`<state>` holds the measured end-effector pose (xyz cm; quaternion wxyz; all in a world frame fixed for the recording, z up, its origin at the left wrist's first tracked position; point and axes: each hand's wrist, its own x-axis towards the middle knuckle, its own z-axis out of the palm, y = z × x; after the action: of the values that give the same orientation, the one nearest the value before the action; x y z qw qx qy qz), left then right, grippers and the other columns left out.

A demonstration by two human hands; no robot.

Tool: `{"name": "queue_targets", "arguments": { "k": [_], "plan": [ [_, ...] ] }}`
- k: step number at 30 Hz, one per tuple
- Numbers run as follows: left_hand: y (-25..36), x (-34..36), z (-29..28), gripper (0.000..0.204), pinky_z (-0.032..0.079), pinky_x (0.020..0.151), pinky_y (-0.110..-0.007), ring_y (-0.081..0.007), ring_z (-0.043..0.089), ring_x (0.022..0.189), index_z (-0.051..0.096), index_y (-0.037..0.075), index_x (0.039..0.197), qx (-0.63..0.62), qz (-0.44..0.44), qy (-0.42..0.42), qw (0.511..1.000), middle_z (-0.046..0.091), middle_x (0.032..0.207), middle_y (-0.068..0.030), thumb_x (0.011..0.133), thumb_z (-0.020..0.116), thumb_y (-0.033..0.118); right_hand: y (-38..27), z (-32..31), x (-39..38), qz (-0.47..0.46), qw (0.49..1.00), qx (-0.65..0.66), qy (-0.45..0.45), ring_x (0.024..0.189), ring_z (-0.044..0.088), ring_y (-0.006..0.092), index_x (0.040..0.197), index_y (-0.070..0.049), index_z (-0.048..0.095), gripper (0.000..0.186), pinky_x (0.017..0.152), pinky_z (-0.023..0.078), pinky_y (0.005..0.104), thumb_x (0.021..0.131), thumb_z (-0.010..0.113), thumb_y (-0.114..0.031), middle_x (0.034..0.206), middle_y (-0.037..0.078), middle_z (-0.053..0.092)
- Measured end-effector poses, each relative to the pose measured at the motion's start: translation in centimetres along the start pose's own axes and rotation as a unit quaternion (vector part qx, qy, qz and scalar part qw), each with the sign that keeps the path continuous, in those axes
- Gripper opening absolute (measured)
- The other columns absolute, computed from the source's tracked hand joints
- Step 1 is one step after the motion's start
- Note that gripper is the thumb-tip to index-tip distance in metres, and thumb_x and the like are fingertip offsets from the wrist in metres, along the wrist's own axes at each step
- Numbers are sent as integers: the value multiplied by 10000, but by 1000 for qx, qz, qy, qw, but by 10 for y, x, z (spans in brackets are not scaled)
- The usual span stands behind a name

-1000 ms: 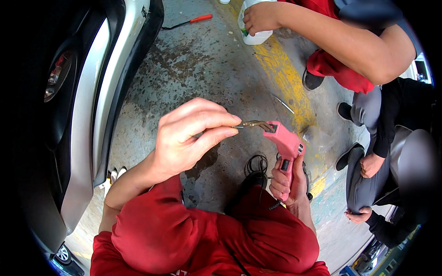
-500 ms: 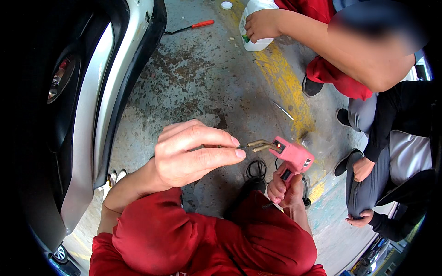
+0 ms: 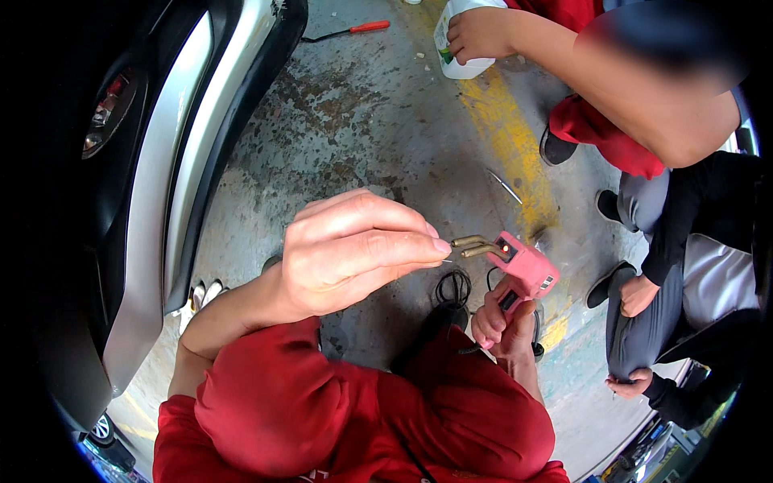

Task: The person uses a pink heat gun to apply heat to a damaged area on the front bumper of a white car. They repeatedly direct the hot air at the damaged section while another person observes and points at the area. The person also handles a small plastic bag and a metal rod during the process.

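Observation:
My right hand (image 3: 509, 326) is wrapped round the grip of a pink hot stapler (image 3: 531, 270), pistol-shaped. Two bent brass prongs (image 3: 477, 246) stick out of its front towards the left, and a small red light glows beside their base. My left hand (image 3: 358, 253) is closed in a pinch just left of the prongs. A thin metal wire staple (image 3: 447, 260) shows as a short tip at the fingertips; the rest is hidden by the fingers. I cannot tell whether it touches the prongs.
A car bumper (image 3: 153, 201) runs along the left. On the stained floor lie a red-handled hooked tool (image 3: 366, 27), a slim metal tool (image 3: 506, 187) and a coiled black cable (image 3: 453, 288). A co-worker's hand rests on a white jug (image 3: 463, 66); another person (image 3: 656, 266) is at right.
My left fingertips have come together, covering more of the staple. Both hands and the hot stapler sit slightly further right and stay close together.

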<state>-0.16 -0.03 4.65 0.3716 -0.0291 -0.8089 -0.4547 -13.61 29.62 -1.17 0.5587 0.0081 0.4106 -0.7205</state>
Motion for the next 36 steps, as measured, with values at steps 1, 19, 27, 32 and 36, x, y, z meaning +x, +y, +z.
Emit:
{"name": "queue_targets", "arguments": {
  "k": [1,19,27,32,36],
  "plan": [
    [0,1,0,249,556,656,-301,-222,710,792,769,7,983,-6,-6,3,1000,730,960,-126,749,853,20,0,0,0,1,1000,6,-5,423,373,104,1110,-90,529,676,430,390,292,822,693,-679,605,-22,412],
    [0,2,5,273,572,665,-293,-211,712,786,778,-7,988,-11,-52,27,998,724,934,-122,728,847,-48,1,1,2,9,1000,1,11,431,373,109,1156,-94,549,688,433,373,293,837,676,-690,618,-23,411],
    [2,-1,0,283,567,685,-304,-212,710,814,780,9,1013,14,-75,5,997,720,944,-128,741,838,-40,3,1,2,5,1000,-17,11,458,367,105,1178,-98,531,703,437,364,293,841,663,-700,622,-18,394],
    [6,-10,2,262,548,700,-314,-228,688,817,773,4,988,52,-85,-23,995,708,947,-131,736,829,-42,11,-7,0,20,1000,6,-16,448,343,115,1190,-145,556,624,416,337,287,893,594,-694,620,-23,380],
    [11,-3,11,319,542,653,-313,-227,679,781,767,-6,1026,60,-55,2,997,695,905,-119,719,846,-39,8,-12,-7,16,1000,-15,-6,488,353,114,1160,-101,534,615,452,346,290,918,596,-663,637,1,392]
  ]
}}
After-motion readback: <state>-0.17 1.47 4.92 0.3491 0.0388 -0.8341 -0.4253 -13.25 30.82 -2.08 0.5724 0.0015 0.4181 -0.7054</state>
